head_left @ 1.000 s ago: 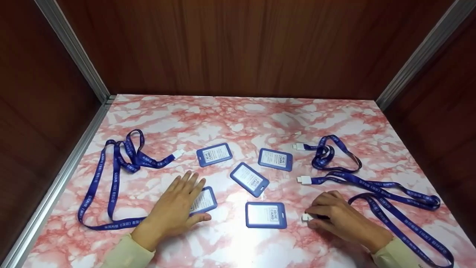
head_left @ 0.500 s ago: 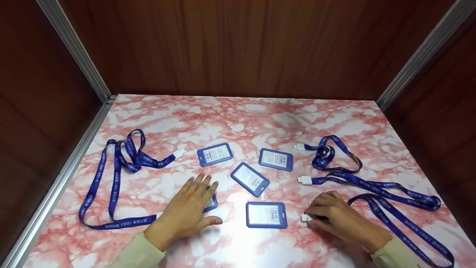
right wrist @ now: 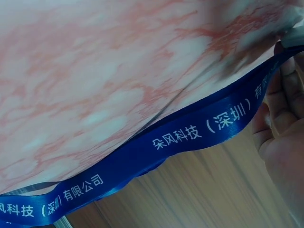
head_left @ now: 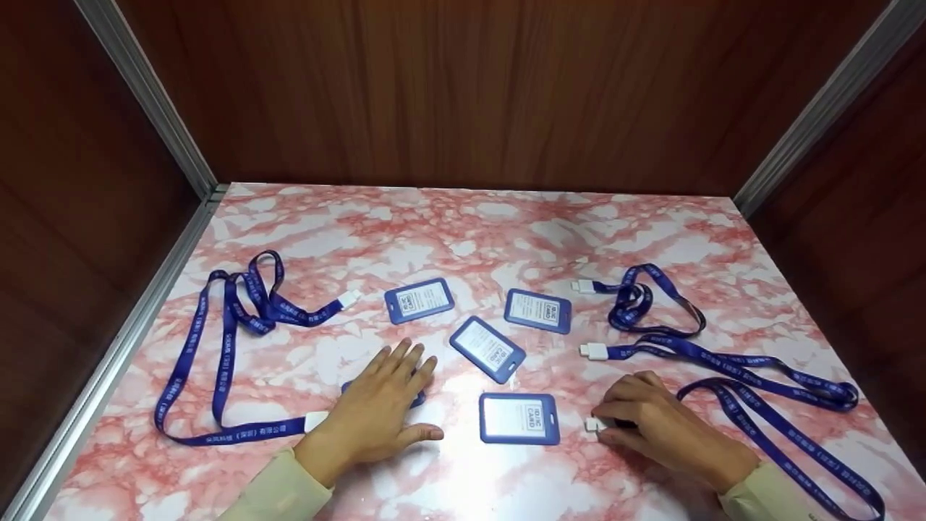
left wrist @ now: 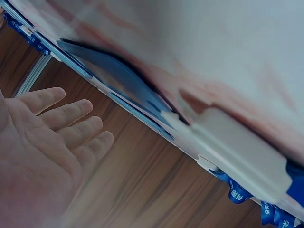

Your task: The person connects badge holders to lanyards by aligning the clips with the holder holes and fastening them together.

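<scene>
My left hand [head_left: 380, 405] is spread with straight fingers, palm down over a blue card holder [head_left: 348, 389], mostly hidden beneath it. In the left wrist view, space shows between the palm [left wrist: 42, 156] and that card holder [left wrist: 114, 71]. Beside the wrist lies the white plastic end [head_left: 315, 421] of a blue lanyard [head_left: 253, 432]. On the right, my right hand [head_left: 662, 423] pinches a white lanyard end [head_left: 595, 425] between thumb and fingers, low over the table. Its blue printed strap [right wrist: 180, 135] trails away to the right.
Several blue card holders lie mid-table, the nearest [head_left: 519, 418] between the hands, another [head_left: 487, 349] slanted behind it. A second left lanyard ends in a white piece [head_left: 349, 298]. Two more lanyards [head_left: 628, 304] lie at right. Brown wooden walls [head_left: 463, 94] enclose the table.
My left hand has shifted rightward over the card holder, exposing the white lanyard end by its wrist and the holder's left corner. The right hand stays nearly still.
</scene>
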Tool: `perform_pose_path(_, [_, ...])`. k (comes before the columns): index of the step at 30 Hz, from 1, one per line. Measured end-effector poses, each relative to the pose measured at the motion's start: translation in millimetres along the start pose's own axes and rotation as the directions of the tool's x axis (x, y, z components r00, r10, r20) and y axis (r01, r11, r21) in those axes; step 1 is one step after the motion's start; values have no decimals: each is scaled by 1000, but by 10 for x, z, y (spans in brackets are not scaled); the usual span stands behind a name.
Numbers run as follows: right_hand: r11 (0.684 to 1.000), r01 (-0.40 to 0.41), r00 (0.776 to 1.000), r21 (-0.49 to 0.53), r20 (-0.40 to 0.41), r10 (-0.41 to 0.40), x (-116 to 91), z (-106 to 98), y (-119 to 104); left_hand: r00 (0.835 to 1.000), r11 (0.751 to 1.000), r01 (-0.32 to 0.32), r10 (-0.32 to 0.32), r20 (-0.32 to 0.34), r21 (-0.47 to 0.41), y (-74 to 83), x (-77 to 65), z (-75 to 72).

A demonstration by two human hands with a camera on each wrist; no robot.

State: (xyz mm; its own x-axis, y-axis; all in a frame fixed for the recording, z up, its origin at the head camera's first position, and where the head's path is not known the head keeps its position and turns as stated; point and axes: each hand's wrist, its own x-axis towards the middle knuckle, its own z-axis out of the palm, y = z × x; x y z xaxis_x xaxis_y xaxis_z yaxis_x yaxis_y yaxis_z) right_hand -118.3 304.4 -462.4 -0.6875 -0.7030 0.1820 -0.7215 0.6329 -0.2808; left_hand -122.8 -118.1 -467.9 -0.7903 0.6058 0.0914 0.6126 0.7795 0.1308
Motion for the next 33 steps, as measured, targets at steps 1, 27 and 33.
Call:
perform_pose_path(1, [1000, -5, 1000, -1, 5, 5, 1, -5, -1, 1000, 1000, -2, 2, 2, 1, 4, 5, 0])
perform_pose_path(27, [996, 88, 994, -20, -63, -89, 49, 32, 14, 989, 981, -143, 137, 56, 132, 380, 264, 68])
perform_pose_path(33, [996, 88, 994, 0, -61, -88, 67, 27, -1, 987, 978, -156, 149, 58, 138, 444, 322, 83])
